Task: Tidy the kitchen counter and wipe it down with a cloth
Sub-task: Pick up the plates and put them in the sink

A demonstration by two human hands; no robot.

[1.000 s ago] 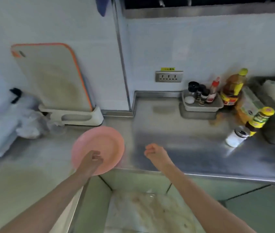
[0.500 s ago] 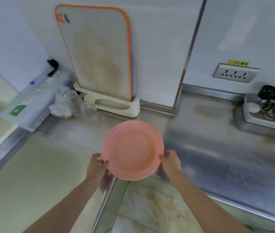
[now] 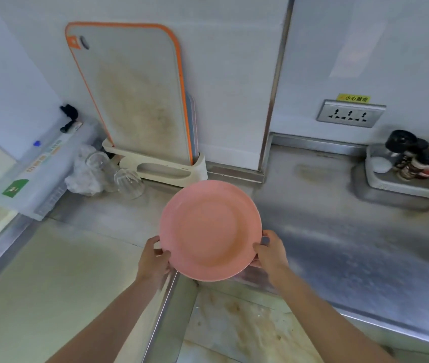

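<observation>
A round pink plate [image 3: 209,229] is held over the inner corner of the steel counter [image 3: 339,244]. My left hand [image 3: 154,260] grips its lower left rim, fingers curled round the edge. My right hand [image 3: 269,251] grips the lower right rim in the same way. The plate's face is tilted a little toward me. No cloth is in view.
An orange-edged cutting board [image 3: 132,93] stands in a cream rack [image 3: 161,169] against the wall. Left of the rack are clear glasses [image 3: 127,180], crumpled plastic [image 3: 85,171] and a long plastic box [image 3: 37,174]. A grey tray of condiment bottles [image 3: 407,166] sits at the right, under a wall socket [image 3: 351,113].
My right hand, which was free a second ago, has taken the plate's right rim. Both hands now hold the plate, raised slightly, and my view has turned left toward the corner.
</observation>
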